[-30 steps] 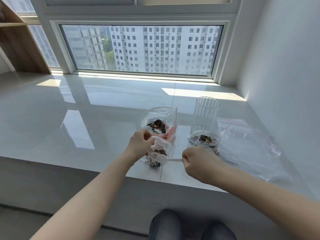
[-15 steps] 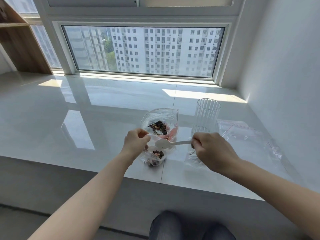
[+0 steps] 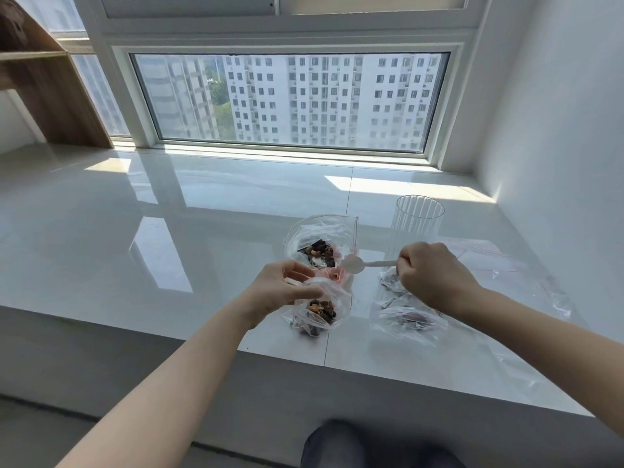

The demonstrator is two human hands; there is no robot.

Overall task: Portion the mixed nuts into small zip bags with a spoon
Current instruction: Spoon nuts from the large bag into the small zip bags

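Two bags matter: my left hand (image 3: 287, 288) pinches the small zip bag (image 3: 320, 310) open on the surface (image 3: 169, 251), while my right hand (image 3: 429, 275) grasps the spoon (image 3: 363, 264), handle lying level, bowl pointing left beside the big nut bag (image 3: 319, 243), just behind.

Both bare forearms reach forward from the lower edge. The left hand (image 3: 287, 287) sits at centre, fingers pinching toward 3 o'clock. The right hand (image 3: 435, 275), at its 3 o'clock, is a closed fist, knuckles up, thumb side toward 9 o'clock.
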